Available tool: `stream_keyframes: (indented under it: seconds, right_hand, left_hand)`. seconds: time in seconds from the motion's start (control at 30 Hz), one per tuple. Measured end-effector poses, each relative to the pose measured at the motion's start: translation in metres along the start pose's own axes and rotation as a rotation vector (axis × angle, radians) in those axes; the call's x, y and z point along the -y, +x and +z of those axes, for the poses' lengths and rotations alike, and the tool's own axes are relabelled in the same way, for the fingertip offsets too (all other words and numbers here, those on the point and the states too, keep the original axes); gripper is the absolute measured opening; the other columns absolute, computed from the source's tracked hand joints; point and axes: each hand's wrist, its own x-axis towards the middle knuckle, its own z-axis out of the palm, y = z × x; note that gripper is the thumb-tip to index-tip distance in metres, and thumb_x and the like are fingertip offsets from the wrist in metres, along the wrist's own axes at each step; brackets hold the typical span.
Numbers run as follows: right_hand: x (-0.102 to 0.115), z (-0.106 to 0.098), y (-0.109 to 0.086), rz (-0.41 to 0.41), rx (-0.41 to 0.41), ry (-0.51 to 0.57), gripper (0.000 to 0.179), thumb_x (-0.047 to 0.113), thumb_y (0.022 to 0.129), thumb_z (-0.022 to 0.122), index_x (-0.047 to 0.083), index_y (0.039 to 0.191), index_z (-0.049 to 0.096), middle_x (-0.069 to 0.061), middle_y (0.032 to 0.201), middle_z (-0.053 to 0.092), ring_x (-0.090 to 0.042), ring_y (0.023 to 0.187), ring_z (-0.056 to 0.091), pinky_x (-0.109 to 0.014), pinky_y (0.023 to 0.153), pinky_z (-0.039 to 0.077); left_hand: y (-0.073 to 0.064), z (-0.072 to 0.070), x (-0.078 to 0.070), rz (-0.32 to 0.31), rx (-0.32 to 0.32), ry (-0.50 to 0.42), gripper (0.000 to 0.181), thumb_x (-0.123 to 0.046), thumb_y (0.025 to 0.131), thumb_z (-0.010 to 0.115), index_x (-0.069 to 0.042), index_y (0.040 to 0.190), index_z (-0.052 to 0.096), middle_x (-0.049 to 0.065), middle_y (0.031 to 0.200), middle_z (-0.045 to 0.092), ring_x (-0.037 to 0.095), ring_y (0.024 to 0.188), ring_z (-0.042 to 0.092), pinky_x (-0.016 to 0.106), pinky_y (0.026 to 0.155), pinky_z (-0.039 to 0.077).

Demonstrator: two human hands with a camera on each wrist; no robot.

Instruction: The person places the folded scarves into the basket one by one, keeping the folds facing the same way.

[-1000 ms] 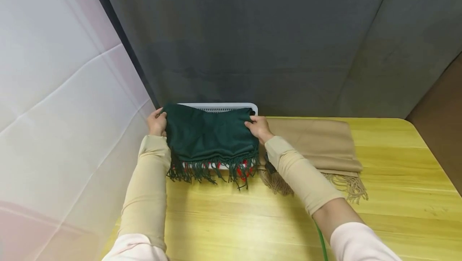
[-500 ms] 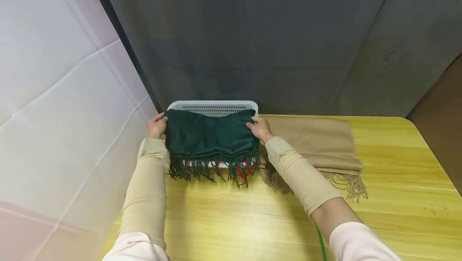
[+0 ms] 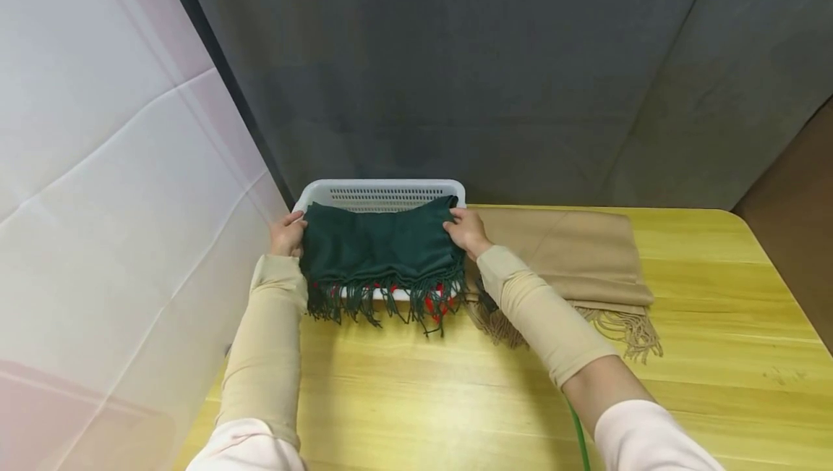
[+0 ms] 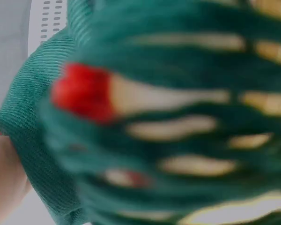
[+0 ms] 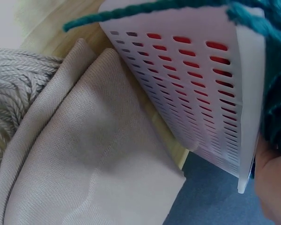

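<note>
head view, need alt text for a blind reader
A person's left hand and right hand hold a dark green fringed cloth over a white perforated plastic basket; beside it, a folded tan fringed cloth lies on a yellow wooden table.

This looks like a small screened-off work booth, though whether it stands in a home, a lab or a workshop cannot be told. A pale, creased panel (image 3: 124, 189) rises on the left, a dark grey sheet (image 3: 449, 73) hangs behind, and a brown panel (image 3: 797, 218) closes the right. Between them sits a yellow wood-grain surface (image 3: 416, 399) bearing household goods: a white plastic basket (image 3: 390, 184) and fringed textiles (image 3: 384, 243).
</note>
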Motion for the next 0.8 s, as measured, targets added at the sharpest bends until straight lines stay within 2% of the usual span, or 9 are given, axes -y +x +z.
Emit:
stream_keyframes:
  seconds: [0.07,0.13,0.23,0.37,0.4,0.47,0.6,0.63,0.8]
  right_hand:
    - [0.011,-0.002,-0.009,0.0,-0.013,-0.019,0.039,0.016,0.079,0.066,0.01,0.117,0.058,-0.007,0.114,0.058,-0.015,0.102,0.054,-0.02,0.074,0.045]
    - [0.021,-0.006,-0.02,-0.01,-0.017,-0.021,0.04,0.016,0.078,0.068,0.01,0.116,0.058,-0.007,0.113,0.058,-0.014,0.1,0.054,-0.019,0.073,0.045]
    - [0.027,-0.01,-0.027,-0.008,0.025,0.038,0.043,0.019,0.077,0.069,0.01,0.117,0.058,-0.006,0.112,0.059,-0.014,0.1,0.054,-0.022,0.075,0.045]
    - [0.016,-0.005,-0.02,-0.011,0.038,0.053,0.046,0.029,0.075,0.071,0.017,0.118,0.057,-0.002,0.107,0.06,-0.011,0.096,0.054,-0.024,0.075,0.046]
    - [0.027,-0.007,-0.029,-0.016,0.036,0.043,0.045,0.027,0.077,0.069,0.016,0.119,0.056,-0.004,0.108,0.059,-0.013,0.096,0.053,-0.025,0.075,0.046]
    - [0.014,-0.001,-0.019,-0.021,0.032,0.014,0.047,0.034,0.076,0.069,0.022,0.12,0.055,-0.001,0.108,0.058,-0.012,0.097,0.052,-0.026,0.076,0.045]
    - [0.004,0.004,-0.013,-0.032,0.041,-0.002,0.052,0.038,0.078,0.065,0.021,0.124,0.051,-0.003,0.112,0.056,-0.015,0.101,0.051,-0.031,0.08,0.045]
    - [-0.011,0.009,-0.002,-0.043,0.033,-0.001,0.053,0.041,0.076,0.066,0.023,0.123,0.052,-0.001,0.111,0.056,-0.014,0.1,0.051,-0.03,0.079,0.045]
    - [0.028,-0.004,-0.036,-0.076,0.045,0.01,0.051,0.033,0.082,0.061,0.012,0.127,0.049,-0.008,0.119,0.052,-0.017,0.102,0.05,-0.027,0.081,0.043]
  left_hand:
    - [0.049,-0.016,0.033,-0.019,0.006,0.006,0.043,-0.012,0.077,0.066,-0.026,0.116,0.056,0.003,0.09,0.045,0.012,0.033,0.027,0.033,0.025,0.022]
    - [0.064,-0.022,0.047,-0.027,0.0,0.001,0.044,-0.012,0.075,0.068,-0.026,0.115,0.057,0.004,0.101,0.043,0.013,0.034,0.028,0.033,0.025,0.024]
    - [0.043,-0.017,0.038,-0.033,-0.043,0.032,0.042,-0.009,0.074,0.067,-0.024,0.112,0.059,0.004,0.111,0.039,0.011,0.038,0.03,0.03,0.028,0.028]
    - [-0.045,0.01,-0.013,-0.013,-0.096,0.031,0.034,-0.007,0.075,0.065,-0.022,0.106,0.064,0.005,0.116,0.039,0.01,0.05,0.035,0.024,0.035,0.031]
    - [-0.048,0.011,-0.015,-0.008,-0.1,0.03,0.034,-0.008,0.075,0.066,-0.022,0.105,0.064,0.006,0.119,0.039,0.011,0.058,0.041,0.023,0.041,0.035]
    - [-0.03,0.007,-0.006,0.008,-0.083,0.046,0.035,-0.015,0.074,0.07,-0.024,0.107,0.064,0.006,0.124,0.038,0.015,0.082,0.048,0.023,0.06,0.042]
    - [0.047,-0.011,0.038,0.043,-0.039,0.145,0.052,-0.039,0.066,0.076,-0.027,0.114,0.059,0.003,0.133,0.035,0.017,0.117,0.031,0.035,0.094,0.03]
    - [0.049,-0.01,0.039,0.055,-0.036,0.166,0.056,-0.044,0.064,0.076,-0.026,0.114,0.059,0.003,0.132,0.037,0.018,0.117,0.032,0.037,0.096,0.028]
    - [0.009,0.008,0.011,0.057,-0.068,0.239,0.065,-0.057,0.058,0.073,-0.024,0.113,0.061,0.007,0.124,0.044,0.021,0.113,0.037,0.038,0.094,0.029]
